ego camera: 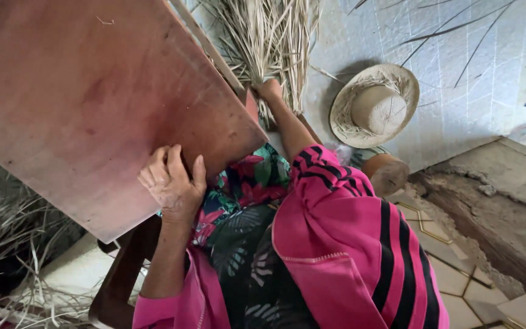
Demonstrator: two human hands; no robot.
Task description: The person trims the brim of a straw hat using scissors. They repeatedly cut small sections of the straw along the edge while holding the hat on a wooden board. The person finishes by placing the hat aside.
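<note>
My left hand [173, 181] lies on the near edge of a reddish-brown wooden table top [86, 97], fingers curled over the rim and gripping it. My right hand [268, 89] reaches past the table's corner, arm stretched out, and is closed on the bound end of a bundle of dried pale straw strips [269, 36] that fans out over the pale tiles. I wear a pink garment with black stripes [348, 244] over a floral cloth [248, 183].
A woven straw hat [375, 105] lies on the pale tiles to the right of the bundle. A round brown pot [386, 172] sits below it. More loose straw [7, 237] lies at the lower left. A dark wooden frame [120, 274] stands under the table. Broken floor with bare earth [494, 219] is at the right.
</note>
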